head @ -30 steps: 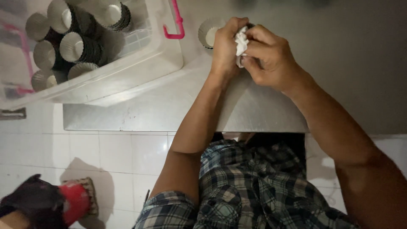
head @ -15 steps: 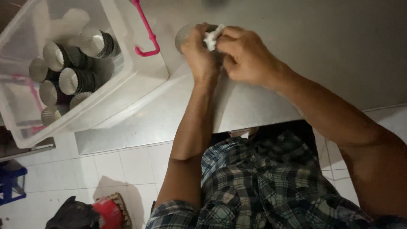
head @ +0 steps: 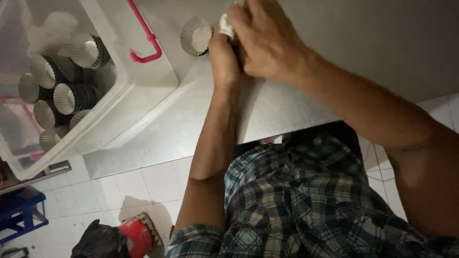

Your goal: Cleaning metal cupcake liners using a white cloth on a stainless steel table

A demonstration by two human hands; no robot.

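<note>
At ten o'clock from my hands I see a clear plastic storage bin (head: 143,83) on the steel table (head: 191,129), with a pink latch handle (head: 143,40) on its near wall. Inside lie stacks of fluted metal tart moulds (head: 71,91), silver rims and dark sides, tipped on their sides, with a crumpled white wad (head: 50,31) above them. I can make out no labels on the bin.

My left hand (head: 224,59) is curled shut around something at twelve o'clock, near the top edge; a scrap of white cloth (head: 225,29) shows between thumb and fingers. My right hand (head: 265,40) is folded over the left, fingers bent and pressed to the same bundle; what lies under it I cannot tell. One loose fluted mould (head: 196,37) sits on the table just beside the left hand, at nine o'clock from it, open face towards me.

At seven o'clock, on the white tiled floor (head: 119,191), I see a red bucket (head: 136,236) with a black bag (head: 98,243) and a blue stool (head: 19,212).
</note>
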